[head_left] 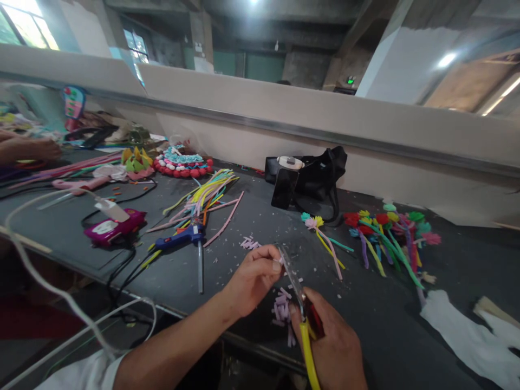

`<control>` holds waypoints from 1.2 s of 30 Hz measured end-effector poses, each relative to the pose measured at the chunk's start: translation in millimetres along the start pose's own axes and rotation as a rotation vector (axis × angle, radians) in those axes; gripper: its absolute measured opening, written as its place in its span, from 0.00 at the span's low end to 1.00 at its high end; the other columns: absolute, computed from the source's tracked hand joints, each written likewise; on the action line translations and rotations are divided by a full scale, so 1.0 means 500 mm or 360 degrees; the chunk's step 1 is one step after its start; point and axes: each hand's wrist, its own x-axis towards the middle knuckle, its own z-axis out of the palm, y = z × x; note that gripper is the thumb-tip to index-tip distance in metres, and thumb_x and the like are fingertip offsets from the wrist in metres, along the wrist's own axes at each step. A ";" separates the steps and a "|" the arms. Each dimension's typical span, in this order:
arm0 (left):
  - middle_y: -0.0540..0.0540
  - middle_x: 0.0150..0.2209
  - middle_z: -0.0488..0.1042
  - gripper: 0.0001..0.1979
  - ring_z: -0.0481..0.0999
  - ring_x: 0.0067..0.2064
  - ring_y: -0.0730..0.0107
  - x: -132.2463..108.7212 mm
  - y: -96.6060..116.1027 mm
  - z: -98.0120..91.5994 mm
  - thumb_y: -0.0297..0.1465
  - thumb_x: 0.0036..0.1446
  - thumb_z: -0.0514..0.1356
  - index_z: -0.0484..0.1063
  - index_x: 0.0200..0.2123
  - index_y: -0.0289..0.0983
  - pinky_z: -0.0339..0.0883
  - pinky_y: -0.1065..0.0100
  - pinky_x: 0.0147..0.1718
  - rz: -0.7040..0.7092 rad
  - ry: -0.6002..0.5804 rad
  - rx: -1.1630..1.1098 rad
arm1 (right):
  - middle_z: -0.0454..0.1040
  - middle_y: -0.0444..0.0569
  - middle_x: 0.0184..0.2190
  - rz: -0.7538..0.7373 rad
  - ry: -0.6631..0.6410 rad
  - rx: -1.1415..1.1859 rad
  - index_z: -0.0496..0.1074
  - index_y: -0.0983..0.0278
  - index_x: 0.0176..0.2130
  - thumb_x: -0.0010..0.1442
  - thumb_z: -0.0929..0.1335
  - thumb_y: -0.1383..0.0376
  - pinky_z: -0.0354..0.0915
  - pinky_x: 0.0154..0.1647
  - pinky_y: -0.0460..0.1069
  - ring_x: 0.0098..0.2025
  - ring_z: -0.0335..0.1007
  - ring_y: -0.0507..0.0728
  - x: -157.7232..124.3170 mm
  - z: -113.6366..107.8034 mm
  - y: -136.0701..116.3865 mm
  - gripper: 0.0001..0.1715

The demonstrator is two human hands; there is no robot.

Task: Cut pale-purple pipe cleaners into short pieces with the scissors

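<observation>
My right hand [335, 344] grips a pair of scissors [293, 275] with a yellow and red handle, its blades pointing up and away from me. Close beside the blade tips, my left hand [258, 273] is closed in a pinch on a small lilac pipe cleaner piece [280, 261], mostly hidden by the fingertips. Below the blades lies a pile of cut lilac pieces [281, 307]. A smaller heap of lilac pieces [249, 242] sits just beyond my left hand, with pale scraps scattered around it.
Left of my hands lie a blue glue gun [179, 238], a bundle of pipe cleaners [211, 192] and a magenta power strip [116, 227]. Pipe cleaner flowers [382, 225], a phone [285, 188], a black bag [319, 176] and a white glove [467, 336] are rightward. Another person's hand [30, 149] is far left.
</observation>
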 end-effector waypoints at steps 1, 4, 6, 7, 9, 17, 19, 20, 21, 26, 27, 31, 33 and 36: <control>0.50 0.22 0.69 0.05 0.67 0.27 0.75 0.001 0.001 0.000 0.25 0.38 0.65 0.71 0.22 0.34 0.57 0.71 0.31 0.0002 0.0025 0.0015 | 0.80 0.48 0.35 0.0000 -0.0007 -0.0027 0.74 0.62 0.44 0.63 0.62 0.53 0.72 0.29 0.45 0.32 0.78 0.55 0.000 -0.001 0.000 0.19; 0.51 0.22 0.67 0.05 0.65 0.27 0.74 0.002 0.001 0.000 0.26 0.37 0.64 0.69 0.22 0.34 0.57 0.70 0.31 0.0002 0.0047 0.0058 | 0.80 0.47 0.35 -0.0022 -0.0023 -0.0067 0.74 0.61 0.44 0.63 0.62 0.53 0.72 0.31 0.45 0.33 0.79 0.55 -0.002 -0.001 0.000 0.19; 0.51 0.22 0.66 0.05 0.64 0.26 0.74 0.002 0.000 0.000 0.27 0.37 0.62 0.69 0.22 0.34 0.56 0.70 0.30 0.0021 0.0021 0.0091 | 0.80 0.47 0.35 -0.0029 -0.0006 -0.0082 0.74 0.61 0.44 0.64 0.62 0.53 0.72 0.31 0.45 0.33 0.79 0.55 -0.003 0.001 0.001 0.19; 0.52 0.21 0.65 0.05 0.63 0.26 0.75 0.002 0.001 -0.001 0.27 0.38 0.62 0.68 0.22 0.35 0.55 0.70 0.29 0.0038 0.0005 0.0132 | 0.80 0.47 0.35 -0.0015 0.0010 -0.0086 0.74 0.61 0.44 0.64 0.62 0.53 0.72 0.30 0.45 0.33 0.79 0.55 -0.003 0.001 0.001 0.19; 0.53 0.20 0.63 0.03 0.60 0.25 0.76 0.004 0.004 -0.005 0.27 0.40 0.61 0.68 0.23 0.35 0.53 0.70 0.28 0.0092 0.0010 0.0344 | 0.80 0.48 0.34 0.0062 0.0069 -0.0063 0.74 0.62 0.44 0.63 0.63 0.53 0.71 0.30 0.44 0.32 0.78 0.55 -0.001 0.001 0.002 0.19; 0.51 0.24 0.71 0.04 0.67 0.27 0.72 0.036 0.036 -0.078 0.24 0.46 0.58 0.73 0.27 0.37 0.55 0.70 0.28 0.0393 0.0146 0.2299 | 0.77 0.44 0.28 0.0419 0.0252 0.0123 0.74 0.63 0.39 0.61 0.65 0.50 0.65 0.28 0.43 0.25 0.73 0.51 0.029 -0.017 0.023 0.20; 0.51 0.25 0.73 0.07 0.69 0.28 0.71 0.039 0.041 -0.089 0.23 0.47 0.58 0.73 0.29 0.37 0.56 0.70 0.29 0.0375 0.0107 0.2528 | 0.76 0.44 0.28 0.0457 0.0246 0.0147 0.74 0.62 0.40 0.60 0.65 0.49 0.65 0.29 0.43 0.25 0.72 0.51 0.032 -0.019 0.026 0.20; 0.50 0.26 0.74 0.08 0.70 0.29 0.70 0.040 0.043 -0.091 0.22 0.47 0.57 0.73 0.30 0.38 0.57 0.69 0.30 0.0391 0.0111 0.2628 | 0.76 0.44 0.28 0.0468 0.0247 0.0160 0.74 0.62 0.40 0.60 0.65 0.49 0.65 0.30 0.43 0.25 0.72 0.51 0.033 -0.020 0.027 0.21; 0.49 0.29 0.75 0.09 0.71 0.30 0.69 0.039 0.047 -0.091 0.21 0.48 0.57 0.73 0.32 0.38 0.58 0.69 0.31 0.0422 0.0129 0.2721 | 0.76 0.44 0.28 0.0476 0.0253 0.0172 0.74 0.62 0.39 0.59 0.65 0.48 0.65 0.30 0.44 0.26 0.72 0.51 0.033 -0.021 0.028 0.21; 0.46 0.35 0.75 0.10 0.73 0.35 0.65 0.032 0.074 -0.084 0.21 0.51 0.55 0.72 0.35 0.37 0.60 0.65 0.36 0.0673 0.0422 0.2901 | 0.77 0.46 0.32 0.0621 0.0289 0.0274 0.75 0.62 0.40 0.57 0.66 0.47 0.66 0.31 0.45 0.28 0.73 0.53 0.038 -0.026 0.039 0.23; 0.46 0.35 0.75 0.09 0.72 0.35 0.65 0.032 0.080 -0.084 0.22 0.52 0.55 0.72 0.35 0.37 0.60 0.64 0.37 0.0748 0.0491 0.2892 | 0.77 0.47 0.32 0.0674 0.0276 0.0307 0.75 0.62 0.40 0.57 0.67 0.47 0.66 0.30 0.45 0.28 0.73 0.53 0.039 -0.027 0.041 0.23; 0.48 0.33 0.75 0.06 0.72 0.38 0.65 0.033 0.088 -0.089 0.25 0.53 0.57 0.73 0.35 0.38 0.59 0.63 0.41 0.0874 0.0437 0.2839 | 0.78 0.47 0.34 0.0787 0.0221 0.0408 0.75 0.61 0.42 0.56 0.67 0.48 0.65 0.28 0.45 0.27 0.73 0.53 0.042 -0.028 0.046 0.23; 0.47 0.34 0.75 0.06 0.72 0.39 0.64 0.034 0.079 -0.088 0.26 0.54 0.59 0.74 0.34 0.39 0.59 0.63 0.41 0.0783 0.0237 0.2858 | 0.77 0.47 0.32 0.0780 0.0216 0.0423 0.75 0.61 0.42 0.56 0.68 0.49 0.65 0.27 0.45 0.26 0.73 0.53 0.041 -0.027 0.047 0.22; 0.46 0.36 0.76 0.06 0.71 0.40 0.63 0.034 0.056 -0.081 0.27 0.54 0.59 0.76 0.35 0.39 0.59 0.62 0.41 0.0660 -0.0020 0.2959 | 0.77 0.46 0.29 0.0761 0.0231 0.0422 0.76 0.62 0.43 0.56 0.68 0.49 0.64 0.26 0.45 0.24 0.72 0.53 0.041 -0.025 0.049 0.23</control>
